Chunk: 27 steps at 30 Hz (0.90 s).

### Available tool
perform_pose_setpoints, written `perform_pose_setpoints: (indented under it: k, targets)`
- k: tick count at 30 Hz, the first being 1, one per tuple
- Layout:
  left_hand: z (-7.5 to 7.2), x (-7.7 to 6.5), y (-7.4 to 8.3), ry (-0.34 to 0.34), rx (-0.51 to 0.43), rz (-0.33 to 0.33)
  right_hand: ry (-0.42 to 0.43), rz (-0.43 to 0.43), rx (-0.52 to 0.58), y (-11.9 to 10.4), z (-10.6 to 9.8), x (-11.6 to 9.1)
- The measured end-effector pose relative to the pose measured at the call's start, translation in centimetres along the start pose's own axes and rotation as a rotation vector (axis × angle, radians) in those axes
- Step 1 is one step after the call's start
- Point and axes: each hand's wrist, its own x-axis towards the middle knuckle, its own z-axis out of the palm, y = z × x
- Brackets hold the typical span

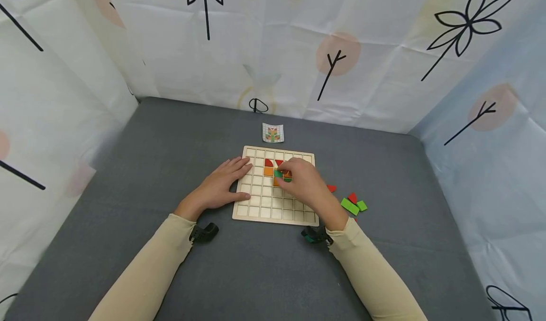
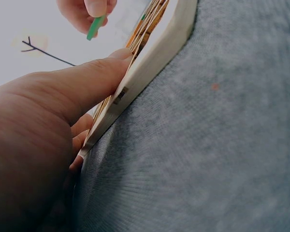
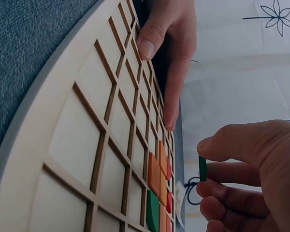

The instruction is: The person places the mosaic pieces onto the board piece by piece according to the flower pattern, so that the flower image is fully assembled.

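A wooden grid board [image 1: 256, 211] lies on the grey table. My left hand [image 1: 222, 183] rests along its left edge, fingers spread and thumb on the rim [image 2: 117, 104]. Between thumb and fingers, my right hand [image 1: 304, 181] pinches a small flat green tile [image 3: 202, 167], held above the board's upper middle. Set in the grid are a red rounded tile [image 1: 268, 162], an orange square tile [image 1: 268, 171] and several more red and orange ones. A green tile [image 3: 152, 210] also sits there. The right hand partly hides these in the head view.
Right of the board lie loose pieces: a light green rectangular block [image 1: 350, 206], a light green square [image 1: 362, 206], a red triangle [image 1: 352, 198] and another red piece [image 1: 331, 188]. Behind the board is a small card [image 1: 273, 133] with a coloured grid picture. Printed cloth [image 1: 290, 84] hangs around the table.
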Motion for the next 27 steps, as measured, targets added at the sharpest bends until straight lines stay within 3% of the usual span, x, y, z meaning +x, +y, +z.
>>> perform_pose_setpoints:
  k: [15,27]
  targets:
    - [-0.2,-0.1,0.0,-0.004,-0.002,-0.006,-0.022,0.01,-0.135,-1.1,2.1,1.1]
    - [-0.4,-0.1,0.3,0.008,-0.012,0.009,-0.008,-0.009,-0.128,-1.0,3.1,1.2]
